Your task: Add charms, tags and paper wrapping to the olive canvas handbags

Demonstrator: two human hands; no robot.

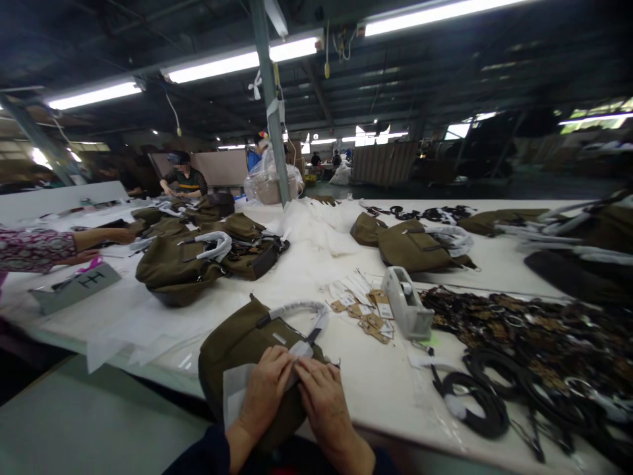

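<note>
Far to the left, a co-worker's arm in a patterned sleeve (37,249) reaches over the white-covered worktable (356,389), beside a grey board (74,288) with a dark mark on it. Past it, more olive bags (178,267) lie heaped with white-wrapped handles. Nearer us, our olive canvas bag (250,353) lies on the table's edge, directly under our hands, its long axis running away from us and leaning slightly right. A white sheet (233,396) shows along its left side, under our left hand (264,392), which is nearer that sheet. Our right hand (321,402) is nearer the lower right end of the white-wrapped handle (297,308), which arcs across the bag's far end. The hands sit close together, fingers curled and almost meeting over a small white slip (299,349); the grip is narrow, but we cannot tell whether either hand actually pinches anything. Just right of the handle lie kraft hang tags (370,316), then a grey tape dispenser (406,303), with coiled black straps (475,399) further right.
</note>
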